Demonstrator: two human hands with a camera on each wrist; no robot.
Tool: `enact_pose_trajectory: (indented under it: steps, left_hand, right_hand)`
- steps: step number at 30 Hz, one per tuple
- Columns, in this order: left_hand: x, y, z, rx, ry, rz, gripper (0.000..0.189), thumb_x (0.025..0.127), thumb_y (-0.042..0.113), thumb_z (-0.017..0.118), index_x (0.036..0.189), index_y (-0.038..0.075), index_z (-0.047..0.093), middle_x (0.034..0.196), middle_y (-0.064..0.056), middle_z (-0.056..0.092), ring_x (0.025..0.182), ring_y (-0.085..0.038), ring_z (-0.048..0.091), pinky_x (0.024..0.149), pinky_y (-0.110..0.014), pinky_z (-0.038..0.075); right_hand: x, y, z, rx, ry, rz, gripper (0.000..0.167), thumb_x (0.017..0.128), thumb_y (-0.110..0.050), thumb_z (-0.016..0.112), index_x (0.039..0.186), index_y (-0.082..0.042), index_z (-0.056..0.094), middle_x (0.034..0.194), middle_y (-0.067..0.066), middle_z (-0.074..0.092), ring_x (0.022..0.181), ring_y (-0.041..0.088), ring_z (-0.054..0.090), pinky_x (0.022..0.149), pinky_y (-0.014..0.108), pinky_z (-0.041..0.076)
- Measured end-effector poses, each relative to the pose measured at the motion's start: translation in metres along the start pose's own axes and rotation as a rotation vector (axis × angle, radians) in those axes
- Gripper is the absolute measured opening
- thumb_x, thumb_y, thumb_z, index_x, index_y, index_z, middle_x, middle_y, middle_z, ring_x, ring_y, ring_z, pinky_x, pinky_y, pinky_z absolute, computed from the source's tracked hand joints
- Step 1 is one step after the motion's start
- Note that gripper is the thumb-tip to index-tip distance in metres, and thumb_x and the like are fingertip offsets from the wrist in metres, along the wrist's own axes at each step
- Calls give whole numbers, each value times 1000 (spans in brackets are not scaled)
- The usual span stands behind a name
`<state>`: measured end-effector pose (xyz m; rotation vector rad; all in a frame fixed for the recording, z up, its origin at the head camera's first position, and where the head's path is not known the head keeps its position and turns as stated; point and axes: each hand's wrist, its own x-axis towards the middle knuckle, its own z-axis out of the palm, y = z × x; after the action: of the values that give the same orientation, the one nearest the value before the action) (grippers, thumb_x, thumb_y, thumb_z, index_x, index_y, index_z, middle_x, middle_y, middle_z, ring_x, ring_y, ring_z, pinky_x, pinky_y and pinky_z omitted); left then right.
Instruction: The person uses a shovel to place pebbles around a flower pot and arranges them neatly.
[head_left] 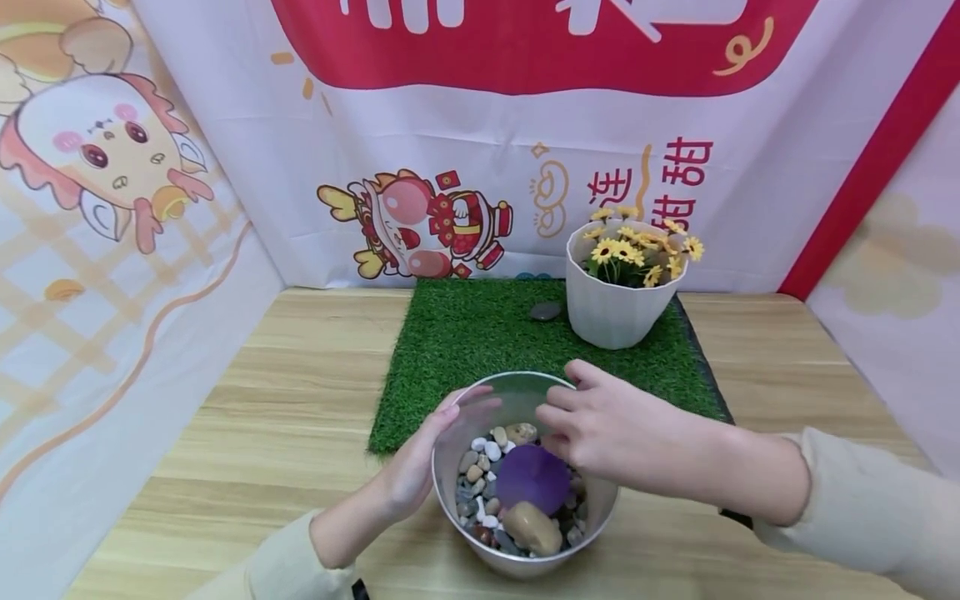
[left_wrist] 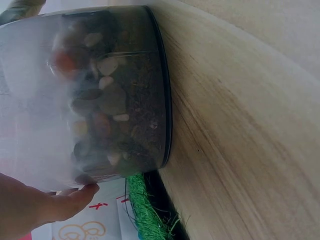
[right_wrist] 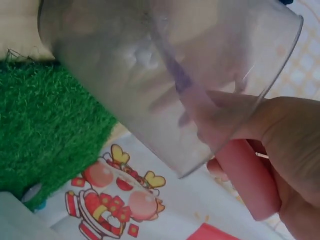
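A clear bucket-shaped container (head_left: 517,565) stands on the table with pebbles (head_left: 492,451) inside. My left hand (head_left: 417,454) rests on its outer left side, fingers laid along the wall; the left wrist view shows fingertips (left_wrist: 80,197) against the plastic. My right hand (head_left: 603,417) is over the right rim and grips the pink handle (right_wrist: 250,180) of a small shovel. Its purple blade (head_left: 532,479) reaches down among the stones, beside a large tan stone (head_left: 532,528). Part of the shovel is hidden behind my right hand in the head view.
A white flowerpot (head_left: 611,312) with yellow flowers (head_left: 626,250) stands on a green turf mat (head_left: 472,342) behind the container. One dark flat stone (head_left: 545,311) lies on the mat. Printed cloths (head_left: 480,125) hang around the wooden table (head_left: 247,433).
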<state>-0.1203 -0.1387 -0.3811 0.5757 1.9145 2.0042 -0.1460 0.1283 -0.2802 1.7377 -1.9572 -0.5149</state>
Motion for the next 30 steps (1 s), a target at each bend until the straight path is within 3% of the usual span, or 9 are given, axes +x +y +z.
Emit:
enact_pose_trajectory:
  steps: [8, 17, 23, 30]
  left_hand:
    - [2, -2, -1, -6, -10, -6, 61, 110, 34, 21, 157, -4, 23, 157, -27, 37, 146, -43, 33, 122, -59, 14]
    - [2, -1, 0, -3, -8, -12, 61, 110, 33, 20, 157, -5, 22, 157, -28, 37, 147, -43, 32, 122, -58, 13]
    - [1, -1, 0, 0, -7, 0, 60, 110, 33, 20, 157, -5, 23, 157, -28, 37, 147, -43, 33, 122, -59, 14]
    - [-1, -1, -2, 5, 3, -3, 61, 110, 33, 20, 157, -4, 24, 157, -27, 38, 147, -43, 33, 122, -60, 12]
  right_hand:
    - [-8, 7, 0, 70, -5, -23, 14, 78, -26, 86, 88, -27, 76, 85, -7, 56, 75, 13, 51, 75, 33, 35]
    - [-10, 13, 9, 194, 73, -45, 14, 81, -25, 83, 91, -33, 77, 81, -10, 55, 71, 9, 50, 71, 33, 34]
    - [-16, 19, 9, 266, 156, -34, 23, 78, -20, 85, 92, -36, 77, 85, -12, 57, 75, 7, 53, 73, 33, 35]
    - [-11, 8, 14, 297, 185, -41, 16, 82, -28, 82, 97, -32, 79, 88, -11, 59, 76, 6, 54, 73, 31, 35]
